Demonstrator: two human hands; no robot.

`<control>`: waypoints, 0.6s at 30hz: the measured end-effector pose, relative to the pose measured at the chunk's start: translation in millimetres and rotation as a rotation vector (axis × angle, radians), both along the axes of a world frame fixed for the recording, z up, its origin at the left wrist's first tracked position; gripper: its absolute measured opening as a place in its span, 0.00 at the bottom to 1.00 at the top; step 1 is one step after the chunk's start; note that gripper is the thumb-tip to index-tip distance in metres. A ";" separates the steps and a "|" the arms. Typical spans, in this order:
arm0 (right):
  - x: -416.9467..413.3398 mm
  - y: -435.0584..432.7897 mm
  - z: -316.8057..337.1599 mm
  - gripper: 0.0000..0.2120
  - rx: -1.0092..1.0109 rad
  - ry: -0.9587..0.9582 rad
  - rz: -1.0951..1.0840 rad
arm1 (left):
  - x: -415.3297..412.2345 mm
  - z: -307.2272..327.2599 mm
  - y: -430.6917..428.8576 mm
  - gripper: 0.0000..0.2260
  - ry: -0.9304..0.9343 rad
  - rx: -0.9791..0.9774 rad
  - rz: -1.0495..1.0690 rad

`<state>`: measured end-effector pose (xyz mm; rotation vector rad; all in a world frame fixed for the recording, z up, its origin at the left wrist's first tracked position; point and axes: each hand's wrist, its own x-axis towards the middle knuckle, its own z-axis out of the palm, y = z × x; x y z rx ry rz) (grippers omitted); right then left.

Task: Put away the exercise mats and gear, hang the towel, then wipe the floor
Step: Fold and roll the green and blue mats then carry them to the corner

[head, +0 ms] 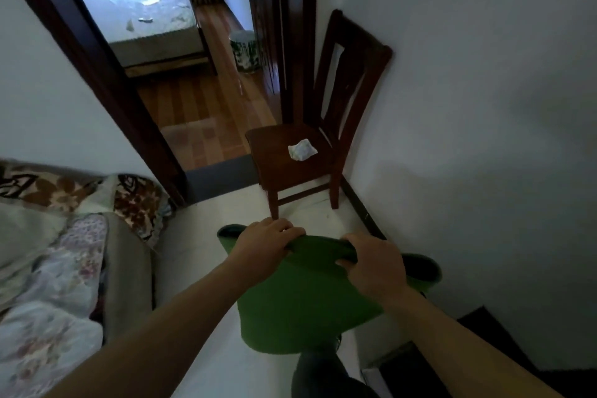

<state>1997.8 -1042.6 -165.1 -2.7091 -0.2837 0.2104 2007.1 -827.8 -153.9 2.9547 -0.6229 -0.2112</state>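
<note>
Before the chair (349, 74), both hands clutch a half-rolled green mat (300, 300) over the pale floor (200, 236).

The roll's long axis runs left to right across the view, with the right end sitting lower and its open ends pointing toward the floral covers (48, 252) and the wall (468, 74). The left hand (268, 241) curls over the roll near its left end. The right hand (374, 263) grasps it near the right end, fingers wrapped round. The loose flap hangs toward the person, above a dark-trousered leg (316, 368). Just beyond the mat the chair stands against the wall, with a crumpled white wad (302, 149) on its seat. Left of the chair, an open doorway shows a wood floor, a bin (243, 50) and a bed (145, 19).
</note>
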 end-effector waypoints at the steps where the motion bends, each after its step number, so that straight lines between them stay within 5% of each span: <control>1: 22.3 -2.0 -4.1 0.16 0.003 0.024 -0.005 | 23.0 -3.6 -2.4 0.19 0.019 0.007 -0.004; 18: 291.9 -39.6 -4.6 0.16 -0.006 0.070 -0.174 | 325.4 -11.1 -37.0 0.22 0.030 0.047 -0.227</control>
